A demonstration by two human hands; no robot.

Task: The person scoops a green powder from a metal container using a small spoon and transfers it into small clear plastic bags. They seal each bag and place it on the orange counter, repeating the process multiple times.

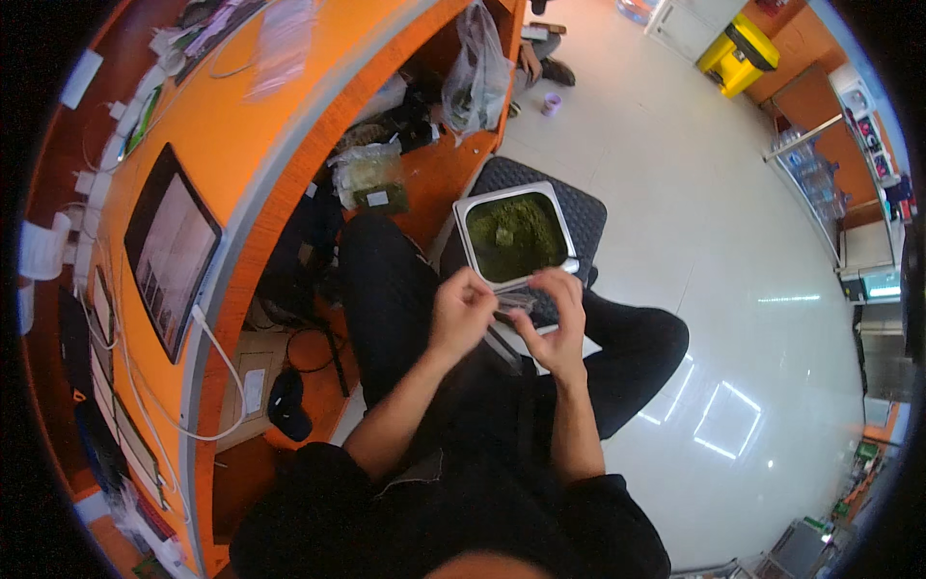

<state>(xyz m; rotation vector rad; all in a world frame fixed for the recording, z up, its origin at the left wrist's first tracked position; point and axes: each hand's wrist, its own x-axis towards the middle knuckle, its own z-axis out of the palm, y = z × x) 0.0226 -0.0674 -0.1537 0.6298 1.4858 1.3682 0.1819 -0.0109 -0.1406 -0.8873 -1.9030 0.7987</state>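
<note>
My left hand (463, 311) pinches a small clear plastic bag (515, 301) between thumb and fingertips, above my lap. Curved around the other side of this bag is my right hand (561, 326), thumb and forefinger apart; blur hides whether it grips the film. Just beyond both hands, a rectangular metal pan (463, 224) holds dark green powder (517, 235), with a small pale clump near its middle. The pan rests on a black textured stool (582, 210). Below my hands, a white sheet (589, 346) lies partly hidden across my lap.
An orange desk (239, 145) curves along my left, bearing a tablet (173, 253) with a white cable (231, 376). Under it lie bags of green material (380, 181) and a hanging plastic bag (477, 79). Another person's hand (529, 64) and a purple cup (551, 103) are ahead.
</note>
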